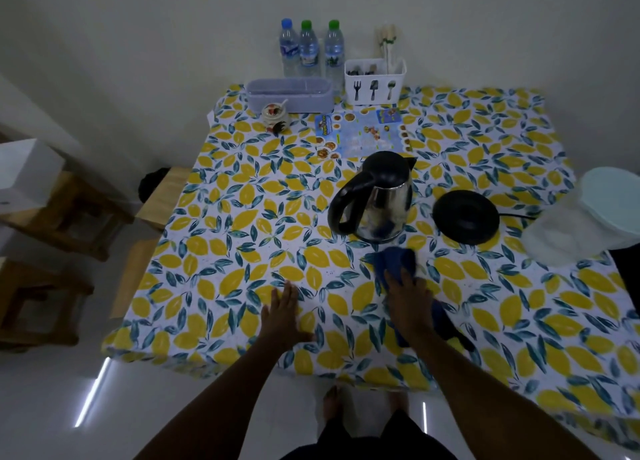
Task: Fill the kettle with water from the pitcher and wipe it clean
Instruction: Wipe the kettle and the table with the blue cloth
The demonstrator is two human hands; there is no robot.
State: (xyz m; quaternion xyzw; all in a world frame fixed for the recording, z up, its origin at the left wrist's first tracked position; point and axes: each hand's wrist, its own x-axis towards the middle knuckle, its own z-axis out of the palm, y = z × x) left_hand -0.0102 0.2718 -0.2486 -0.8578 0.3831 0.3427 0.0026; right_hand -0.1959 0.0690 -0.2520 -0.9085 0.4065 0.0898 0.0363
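A steel kettle [379,200] with a black lid and handle stands on the lemon-print tablecloth [242,251], off its black round base [465,217], which lies to its right. My right hand [408,303] grips a blue cloth [398,262] on the table just in front of the kettle. My left hand [284,314] rests flat on the cloth-covered table, fingers spread, holding nothing. A translucent pitcher [588,217] with a pale lid stands at the right edge.
Three water bottles [310,49], a white cutlery holder [374,82], a grey lidded box [289,94], a small jar [275,115] and a blue printed menu [363,132] sit at the back. Wooden stools [69,210] stand left of the table.
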